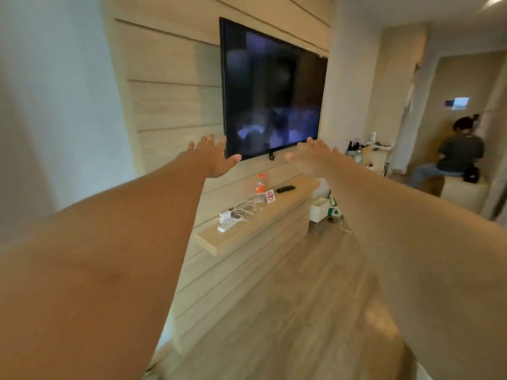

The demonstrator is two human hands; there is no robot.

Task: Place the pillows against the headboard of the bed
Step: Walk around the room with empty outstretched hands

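Note:
Both my arms stretch straight out in front of me toward a wood-panelled wall. My left hand (215, 157) is open with fingers spread and holds nothing. My right hand (310, 157) is open too, palm down, empty. Neither pillows, bed nor headboard appear in this view.
A dark wall-mounted TV (271, 91) hangs ahead. Below it a wooden shelf (236, 237) carries a plastic bottle (259, 192), a remote (286, 189), a no-smoking sign and white cables. Wooden floor (288, 311) lies below. A person (455, 154) sits at the far right.

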